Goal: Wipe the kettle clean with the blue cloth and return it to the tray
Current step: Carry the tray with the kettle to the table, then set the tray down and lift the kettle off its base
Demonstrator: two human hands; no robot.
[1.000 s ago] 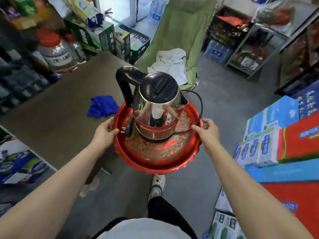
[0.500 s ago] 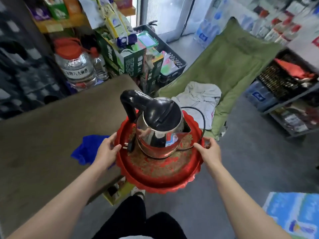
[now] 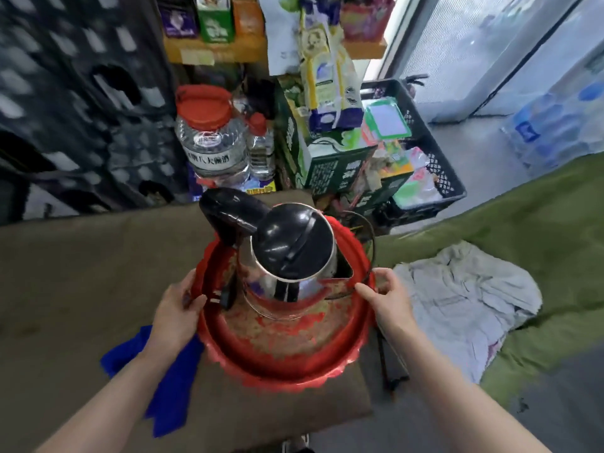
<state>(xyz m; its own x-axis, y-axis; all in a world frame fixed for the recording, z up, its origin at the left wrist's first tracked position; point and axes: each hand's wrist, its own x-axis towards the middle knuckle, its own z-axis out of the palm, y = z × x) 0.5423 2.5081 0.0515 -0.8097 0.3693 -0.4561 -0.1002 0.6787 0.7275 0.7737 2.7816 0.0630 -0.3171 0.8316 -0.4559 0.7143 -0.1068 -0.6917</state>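
Standing in the tray (image 3: 284, 366) at the centre of the frame, the kettle (image 3: 294, 253) is seen upright, lid closed, handle turned to the upper left. A cord (image 3: 370, 237) and plug (image 3: 225, 295) are also held in the tray, the cord looping past the right rim. The left rim is gripped by the left hand (image 3: 178, 305), thumb over the inner edge. The right rim is pinched by the right hand (image 3: 385, 299). The kettle thus lies between the hands, touched by neither. Whether the tray rests on the table (image 3: 81, 273) cannot be told. The cloth (image 3: 170, 397) lies on the table at lower left, partly hidden by the left forearm. A jar (image 3: 209, 138) and a crate (image 3: 434, 165) of packets are stacked at the top. A rag (image 3: 464, 299) is spread on a mat (image 3: 523, 230) at the right.
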